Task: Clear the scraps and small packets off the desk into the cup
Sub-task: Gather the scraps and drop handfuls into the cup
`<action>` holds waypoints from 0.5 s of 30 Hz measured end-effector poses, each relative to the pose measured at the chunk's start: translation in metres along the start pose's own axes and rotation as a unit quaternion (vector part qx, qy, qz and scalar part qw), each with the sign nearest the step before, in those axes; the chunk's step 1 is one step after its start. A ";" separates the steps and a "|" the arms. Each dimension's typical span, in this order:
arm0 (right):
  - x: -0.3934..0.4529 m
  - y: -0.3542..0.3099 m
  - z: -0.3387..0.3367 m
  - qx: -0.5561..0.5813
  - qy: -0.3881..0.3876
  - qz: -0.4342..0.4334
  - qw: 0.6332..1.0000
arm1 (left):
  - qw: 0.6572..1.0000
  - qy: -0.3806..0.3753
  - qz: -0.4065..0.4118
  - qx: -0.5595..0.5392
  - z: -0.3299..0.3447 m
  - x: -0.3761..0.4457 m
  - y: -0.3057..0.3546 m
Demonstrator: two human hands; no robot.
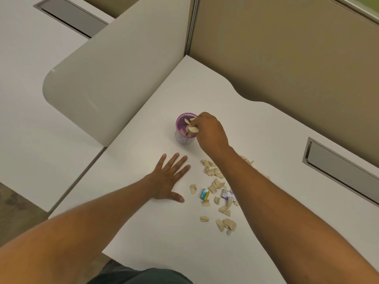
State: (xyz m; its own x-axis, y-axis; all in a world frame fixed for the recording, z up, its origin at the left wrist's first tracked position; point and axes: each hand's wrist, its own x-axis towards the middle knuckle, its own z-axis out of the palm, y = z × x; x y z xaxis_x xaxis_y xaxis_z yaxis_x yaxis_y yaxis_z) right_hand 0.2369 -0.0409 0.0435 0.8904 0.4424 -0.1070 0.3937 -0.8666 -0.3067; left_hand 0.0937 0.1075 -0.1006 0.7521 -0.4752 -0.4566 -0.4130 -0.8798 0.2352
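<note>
We see a white surface (155,232) boxed by beige partitions (287,64). Our right hand (211,130) pinches scraps (215,181) over the purple cup (183,128); our left hand (168,179) lies flat, open.

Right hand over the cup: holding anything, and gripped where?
The right hand pinches a bunch of beige scraps at their upper ends with its fingertips, over the purple cup. The left hand lies flat and holds nothing.
</note>
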 end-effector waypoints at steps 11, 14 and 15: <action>0.019 -0.012 -0.019 0.086 -0.054 0.073 0.992 | 1.000 -0.004 0.001 0.001 0.002 0.001 0.001; 0.015 -0.009 -0.030 0.146 -0.036 0.089 0.985 | 1.000 -0.004 0.001 0.005 0.000 -0.001 0.001; 0.014 -0.006 -0.034 0.173 -0.030 0.096 0.980 | 1.000 -0.005 0.001 0.007 0.000 -0.001 0.001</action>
State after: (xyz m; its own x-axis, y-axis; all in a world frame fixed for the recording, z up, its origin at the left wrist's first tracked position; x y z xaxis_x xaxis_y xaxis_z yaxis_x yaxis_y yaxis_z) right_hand 0.2543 -0.0370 0.0758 0.9214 0.3010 -0.2459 0.1104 -0.8094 -0.5769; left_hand 0.0928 0.1072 -0.0995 0.7460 -0.4761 -0.4656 -0.4209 -0.8789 0.2243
